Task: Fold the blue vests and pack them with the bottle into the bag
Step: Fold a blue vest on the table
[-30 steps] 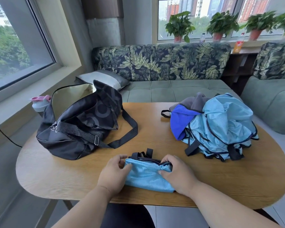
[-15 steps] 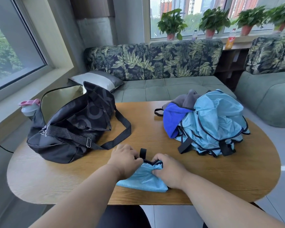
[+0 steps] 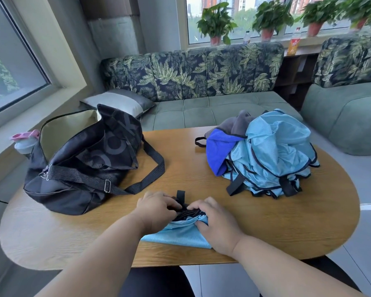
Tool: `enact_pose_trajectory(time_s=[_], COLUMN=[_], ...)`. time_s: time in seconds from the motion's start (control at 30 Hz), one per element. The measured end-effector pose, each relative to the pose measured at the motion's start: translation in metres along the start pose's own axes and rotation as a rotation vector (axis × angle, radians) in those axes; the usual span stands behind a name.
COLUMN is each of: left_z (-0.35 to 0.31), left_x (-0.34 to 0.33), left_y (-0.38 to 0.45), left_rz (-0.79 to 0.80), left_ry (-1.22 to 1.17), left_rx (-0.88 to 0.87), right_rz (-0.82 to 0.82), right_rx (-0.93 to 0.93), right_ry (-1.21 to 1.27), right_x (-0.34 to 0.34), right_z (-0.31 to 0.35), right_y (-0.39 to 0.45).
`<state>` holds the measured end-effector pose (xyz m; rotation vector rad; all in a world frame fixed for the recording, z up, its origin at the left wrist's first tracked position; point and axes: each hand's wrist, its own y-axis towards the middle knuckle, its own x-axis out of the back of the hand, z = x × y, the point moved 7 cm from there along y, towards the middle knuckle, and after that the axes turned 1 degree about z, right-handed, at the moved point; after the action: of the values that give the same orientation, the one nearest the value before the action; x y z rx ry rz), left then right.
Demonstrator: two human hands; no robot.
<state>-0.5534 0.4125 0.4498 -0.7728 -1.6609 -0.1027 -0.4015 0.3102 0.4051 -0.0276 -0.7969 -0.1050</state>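
Vest [image 3: 178, 234] half hidden under hands

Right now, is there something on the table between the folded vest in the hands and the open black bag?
Almost nothing. The folded vest lies under both hands near the table's front edge, and the black bag sits to its left, its mouth open at the top. Only the bag's own shoulder strap lies on the wood between them.

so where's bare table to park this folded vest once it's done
Bare wood lies right of the right hand, below the heap of light blue mesh vests, and along the near left edge of the oval wooden table below the black duffel bag. The strip between bag strap and heap is narrower.
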Motion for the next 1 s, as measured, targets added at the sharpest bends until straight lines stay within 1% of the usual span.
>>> enact_pose_trajectory(time_s=[0.13,0.3,0.43,0.5,0.6,0.63,0.7,0.87,1.0], left_z=[0.006,0.010,0.015,0.015,0.012,0.008,0.003,0.004,0.001], left_x=[-0.001,0.005,0.009,0.011,0.012,0.012,0.010,0.007,0.005], left_y=[0.006,0.014,0.020,0.021,0.020,0.020,0.019,0.024,0.031], left_rz=[-0.002,-0.050,-0.129,-0.182,-0.265,-0.265,-0.217,-0.144,-0.073], left_ry=[-0.011,-0.033,-0.151,-0.165,-0.171,-0.160,-0.106,-0.004,-0.012], left_rx=[0.040,0.057,0.052,0.043,-0.044,-0.085,-0.124,-0.049,-0.012], right_rz=[-0.018,0.006,0.052,0.077,0.100,0.102,0.102,0.098,0.107], right_rx=[0.022,-0.020,-0.090,-0.113,-0.133,-0.138,-0.137,-0.129,-0.143], right_ry=[-0.005,-0.013,-0.069,-0.109,-0.122,-0.119,-0.117,-0.123,-0.118], right_x=[0.000,-0.001,0.002,0.002,0.001,0.001,0.002,0.001,0.001], right_z=[0.000,-0.003,-0.005,-0.004,-0.003,-0.003,-0.003,-0.002,-0.002], right_y=[-0.001,0.000,0.007,0.010,0.013,0.013,0.013,0.013,0.014])
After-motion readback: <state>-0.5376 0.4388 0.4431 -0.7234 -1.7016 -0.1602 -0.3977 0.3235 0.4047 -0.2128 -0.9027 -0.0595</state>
